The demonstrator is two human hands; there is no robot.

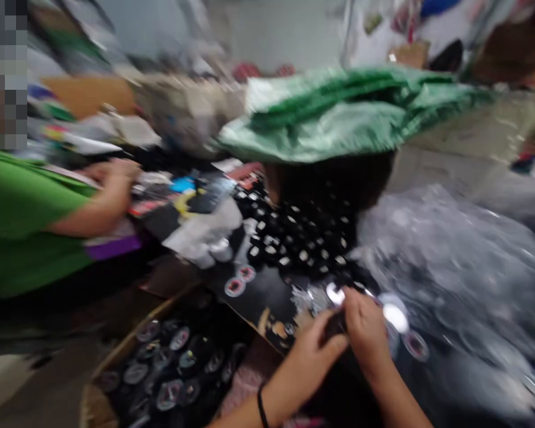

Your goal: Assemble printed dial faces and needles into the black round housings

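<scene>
Gripping one small dark piece [336, 326] between them, two bare hands meet above the near edge of the table in the head view. The left hand [310, 348], a black band [261, 406] on its wrist, wraps thumb and fingers around the piece; the right hand [366, 324] has its fingers bunched closed against the other side. Much of the piece is covered by the fingers, and its details are lost in blur.

Three round labels lie out singly: two white-rimmed discs [235, 287] with red and dark marks, side by side on the black table [271, 294], and one dark-centred disc [415, 346] right of the right hand. Any print on them is too smeared to read. Two bright white rounds show too, one [336, 293] just behind the fingers and partly hidden, the other [396, 318] to their right. Behind the hands spreads a heap of black pieces with pale spots [294, 238], too many and too blurred to count.

At lower left, one carton [90, 386], cut off by the bottom edge, holds roughly a dozen or more dark rounds with clear or pale faces [169, 393]. Clear plastic bags [455, 261] pile up at right, uncountable; one green bag [321, 128] lies beyond. At left, a co-worker's green sleeve [22, 214] is cut off by the frame.
</scene>
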